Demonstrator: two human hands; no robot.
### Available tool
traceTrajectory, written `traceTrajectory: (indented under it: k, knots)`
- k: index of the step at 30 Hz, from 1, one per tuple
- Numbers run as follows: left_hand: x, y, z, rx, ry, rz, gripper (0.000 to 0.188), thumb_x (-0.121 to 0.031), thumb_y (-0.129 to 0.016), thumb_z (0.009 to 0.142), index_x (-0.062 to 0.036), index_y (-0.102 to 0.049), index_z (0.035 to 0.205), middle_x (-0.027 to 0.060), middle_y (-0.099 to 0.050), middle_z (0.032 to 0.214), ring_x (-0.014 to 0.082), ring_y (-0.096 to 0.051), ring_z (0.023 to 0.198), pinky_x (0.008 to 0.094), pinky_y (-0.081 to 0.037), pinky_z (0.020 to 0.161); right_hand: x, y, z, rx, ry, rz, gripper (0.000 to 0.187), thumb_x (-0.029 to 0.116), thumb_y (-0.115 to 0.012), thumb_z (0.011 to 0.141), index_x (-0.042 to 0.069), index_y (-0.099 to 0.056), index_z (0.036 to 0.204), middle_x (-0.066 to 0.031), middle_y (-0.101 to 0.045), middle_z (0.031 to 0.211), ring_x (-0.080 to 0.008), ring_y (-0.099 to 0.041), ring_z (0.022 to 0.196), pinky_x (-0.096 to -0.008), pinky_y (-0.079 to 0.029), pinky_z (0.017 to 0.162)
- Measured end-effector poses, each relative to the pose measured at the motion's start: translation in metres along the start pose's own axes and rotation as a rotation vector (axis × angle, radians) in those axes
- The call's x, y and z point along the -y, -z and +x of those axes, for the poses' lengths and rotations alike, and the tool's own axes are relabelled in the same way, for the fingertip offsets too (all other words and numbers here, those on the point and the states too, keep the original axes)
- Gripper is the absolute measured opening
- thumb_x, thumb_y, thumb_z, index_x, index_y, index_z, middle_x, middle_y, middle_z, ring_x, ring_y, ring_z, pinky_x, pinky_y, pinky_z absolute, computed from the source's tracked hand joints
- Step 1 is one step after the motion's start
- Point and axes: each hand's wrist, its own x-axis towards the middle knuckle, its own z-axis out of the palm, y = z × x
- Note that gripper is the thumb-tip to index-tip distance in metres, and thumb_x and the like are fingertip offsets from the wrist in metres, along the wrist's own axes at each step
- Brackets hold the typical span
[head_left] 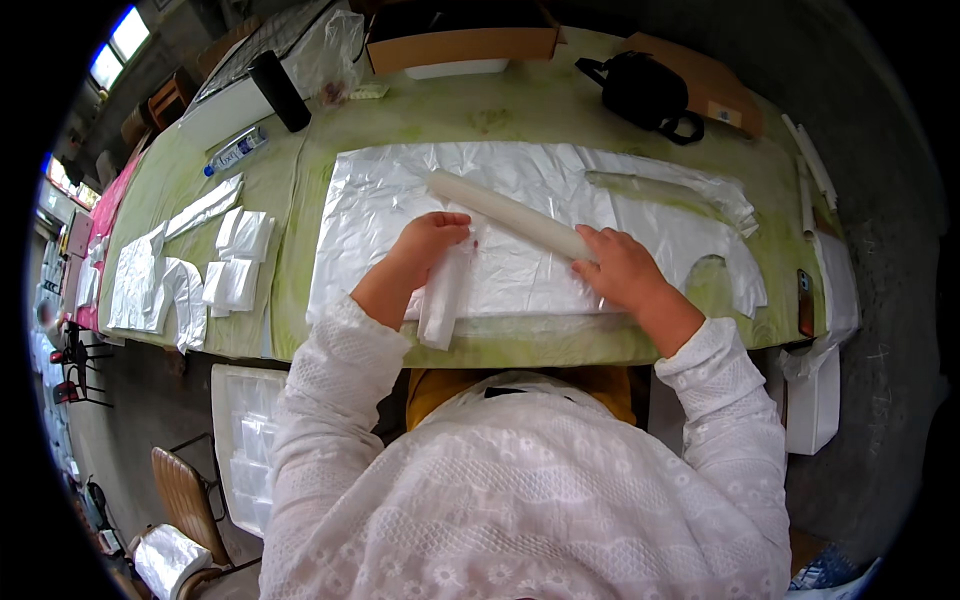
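A large stack of thin whitish plastic sheeting (pixel 380 190) with cut-out handle shapes lies flat on the green-covered table. Across it, slanting down to the right, rests a pale translucent roll or tube (pixel 510 215). My right hand (pixel 622 268) grips the roll's lower right end, fingers over it. My left hand (pixel 430 245) is pinched on the top of a narrow folded plastic strip (pixel 444 300), which hangs toward the table's near edge. Its fingertips are just below the roll's left part.
Folded plastic bags (pixel 240 258) and a cut plastic piece (pixel 140 280) lie at left. Behind them are a water bottle (pixel 236 152) and a black cylinder (pixel 279 92). A black bag (pixel 640 90) sits at the far right, a phone (pixel 805 302) at the right edge. A white crate (pixel 240 385) stands below left.
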Motion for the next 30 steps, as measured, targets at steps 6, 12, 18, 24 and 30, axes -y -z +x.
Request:
traceTrajectory:
  k: [6, 12, 18, 24, 30]
  knots:
    - [0.043, 0.004, -0.071, 0.32, 0.182, 0.103, 0.022, -0.007, -0.066, 0.096, -0.0024, -0.065, 0.118, 0.0058, -0.066, 0.103, 0.0172, -0.066, 0.093, 0.0368, -0.059, 0.081, -0.002, 0.004, 0.011, 0.019, -0.066, -0.074, 0.054, 0.032, -0.069, 0.089, 0.011, -0.057, 0.137, -0.0162, -0.066, 0.11, -0.0385, -0.063, 0.103, -0.0467, -0.052, 0.092]
    - [0.022, 0.005, -0.14, 0.875, 0.295, 0.369, 0.057, -0.029, -0.063, 0.103, -0.0054, -0.044, 0.151, 0.0099, -0.069, 0.111, 0.0149, -0.066, 0.085, 0.031, -0.057, 0.075, -0.019, -0.005, 0.017, -0.14, -0.058, -0.206, 0.055, 0.031, -0.068, 0.088, 0.012, -0.057, 0.139, -0.016, -0.063, 0.122, -0.0372, -0.058, 0.114, -0.0468, -0.048, 0.099]
    - [0.007, 0.022, -0.087, 0.074, -0.662, 0.965, 0.047, -0.025, -0.071, 0.096, -0.0146, -0.059, 0.14, 0.0109, -0.066, 0.129, 0.0272, -0.066, 0.109, 0.0418, -0.054, 0.089, 0.044, -0.027, -0.015, -0.26, 0.495, -0.027, 0.059, 0.031, -0.073, 0.081, 0.016, -0.062, 0.137, -0.0136, -0.055, 0.14, -0.0368, -0.046, 0.132, -0.0542, -0.036, 0.11]
    - [0.038, -0.002, -0.023, 0.047, -0.808, 1.564, 0.063, -0.04, -0.058, 0.1, -0.0085, -0.043, 0.153, 0.014, -0.029, 0.165, 0.0339, -0.016, 0.156, 0.0545, -0.013, 0.125, 0.112, -0.063, -0.043, 0.029, 0.471, 0.144, 0.071, 0.018, -0.081, 0.072, 0.018, -0.057, 0.139, -0.009, -0.048, 0.148, -0.0345, -0.033, 0.146, -0.062, -0.023, 0.12]
    - [0.059, -0.007, -0.048, 0.066, -0.78, 1.621, 0.073, -0.048, -0.053, 0.1, -0.0041, -0.035, 0.156, 0.0168, -0.025, 0.166, 0.0348, -0.017, 0.156, 0.0593, -0.011, 0.124, 0.109, -0.065, -0.062, 0.036, 0.454, 0.133, 0.058, 0.014, -0.076, 0.074, 0.016, -0.064, 0.131, -0.0036, -0.053, 0.142, -0.0297, -0.04, 0.141, -0.0608, -0.026, 0.119]
